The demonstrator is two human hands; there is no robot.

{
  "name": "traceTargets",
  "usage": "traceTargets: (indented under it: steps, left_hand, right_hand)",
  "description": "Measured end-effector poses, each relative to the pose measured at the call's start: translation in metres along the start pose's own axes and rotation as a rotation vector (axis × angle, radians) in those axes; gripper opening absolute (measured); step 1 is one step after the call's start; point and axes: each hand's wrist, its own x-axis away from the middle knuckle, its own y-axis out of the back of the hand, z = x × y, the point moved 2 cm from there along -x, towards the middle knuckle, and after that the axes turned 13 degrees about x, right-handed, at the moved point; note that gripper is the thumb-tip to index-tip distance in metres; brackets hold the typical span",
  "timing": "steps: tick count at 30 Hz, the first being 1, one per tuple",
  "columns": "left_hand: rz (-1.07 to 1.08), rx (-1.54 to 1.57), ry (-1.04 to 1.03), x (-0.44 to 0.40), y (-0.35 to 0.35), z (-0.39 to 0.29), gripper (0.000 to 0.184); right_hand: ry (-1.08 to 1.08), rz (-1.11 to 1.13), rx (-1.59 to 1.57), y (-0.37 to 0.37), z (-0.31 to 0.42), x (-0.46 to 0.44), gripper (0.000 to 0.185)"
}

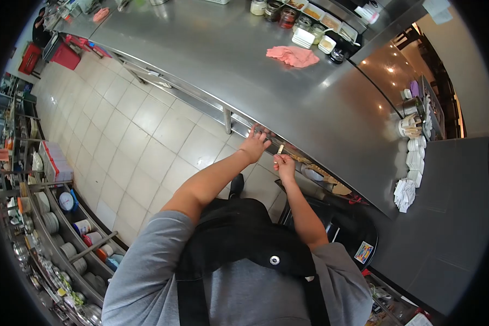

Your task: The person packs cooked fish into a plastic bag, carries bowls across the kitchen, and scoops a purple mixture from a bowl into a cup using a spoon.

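Observation:
My left hand (pixel 257 144) reaches to the front edge of the steel counter (pixel 212 70), its fingers apart at the metal just below the edge. Close by on the right, my right hand (pixel 284 165) is closed, with a small, thin, pale strip (pixel 280 149) sticking up from its fingers. What kind of thing the strip is, I cannot make out. Below the counter edge beside my right hand, a shelf holds yellowish-brown items (pixel 320 173), partly hidden by the counter top.
A pink cloth (pixel 292 56) lies on the counter near jars (pixel 287 18) and white containers (pixel 303 37). Stacked white dishes (pixel 415 157) line the right end. A black bin (pixel 358 231) stands by my right arm. Shelves with plates (pixel 50 223) run along the left.

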Motion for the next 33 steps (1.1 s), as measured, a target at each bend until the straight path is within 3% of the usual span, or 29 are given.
traceTargets:
  steps: [3,5,7,8,10,13,15,16,18,19,20,22,23,25,26,27,29,31,32,33]
  left_hand:
    - [-0.007,0.059,0.005,-0.003,-0.006,0.001,0.058]
    - [-0.119,0.078,-0.029,-0.004,-0.017,0.004,0.041]
    - [-0.279,0.061,-0.044,-0.003,-0.036,0.009,0.042]
    - [-0.223,-0.011,-0.015,0.01,-0.029,0.006,0.042]
    - [-0.399,-0.045,-0.072,0.032,-0.061,0.015,0.046]
    - [-0.202,0.149,0.022,0.108,-0.102,0.038,0.049]
    - [0.041,0.485,0.227,0.167,-0.151,0.067,0.038]
    - [0.015,0.56,0.381,0.216,-0.157,0.071,0.03]
    - [0.155,0.581,0.596,0.3,-0.194,0.084,0.025]
    - [0.054,0.598,0.717,0.34,-0.223,0.086,0.023]
    - [0.034,0.675,0.854,0.379,-0.239,0.087,0.026]
    - [-0.066,0.846,1.046,0.463,-0.243,0.073,0.027]
    - [-0.11,0.922,1.133,0.502,-0.242,0.064,0.029]
    - [-0.297,1.05,1.293,0.565,-0.264,0.044,0.039]
    - [-0.417,1.089,1.345,0.591,-0.285,0.036,0.042]
    - [-0.448,1.083,1.387,0.613,-0.304,0.025,0.042]
    - [-0.633,1.191,1.525,0.653,-0.334,0.005,0.047]
    - [-0.71,1.262,1.605,0.681,-0.356,-0.018,0.047]
    - [-0.751,1.332,1.647,0.691,-0.364,-0.029,0.048]
    - [-0.774,1.34,1.675,0.701,-0.368,-0.036,0.048]
  right_hand:
    - [0.032,0.003,-0.085,-0.003,-0.006,-0.009,0.017]
    - [0.024,0.017,-0.22,-0.006,-0.011,-0.011,0.017]
    - [-0.036,0.064,-0.186,-0.007,-0.012,-0.014,0.016]
    - [-0.084,0.097,-0.173,-0.006,-0.023,-0.024,0.015]
    - [-0.109,0.155,-0.272,0.0,-0.039,-0.048,0.017]
    - [-0.154,0.164,-0.363,-0.003,-0.033,-0.066,0.025]
    - [-0.319,0.267,-0.271,-0.014,-0.025,-0.068,0.031]
    - [-0.305,0.348,-0.209,-0.022,-0.03,-0.071,0.025]
    - [-0.286,0.47,0.021,-0.044,-0.002,-0.039,0.024]
    - [-0.276,0.73,0.14,-0.065,-0.052,-0.085,0.021]
    - [-0.204,0.766,0.364,-0.09,-0.028,-0.06,0.02]
    - [-0.098,0.942,0.479,-0.145,-0.074,-0.073,0.02]
    - [-0.215,0.872,0.664,-0.18,-0.103,-0.087,0.011]
    - [0.036,1.113,1.274,-0.252,-0.129,-0.092,0.027]
    - [0.08,1.141,1.288,-0.291,-0.116,-0.076,0.027]
    - [0.29,1.234,1.318,-0.328,-0.098,-0.054,0.025]
    - [0.21,1.258,0.82,-0.408,-0.096,-0.04,0.008]
    - [0.288,1.279,0.978,-0.431,-0.005,0.054,0.018]
    - [0.329,1.289,1.056,-0.432,0.074,0.14,0.023]
    - [0.315,1.334,1.121,-0.45,0.09,0.163,0.022]
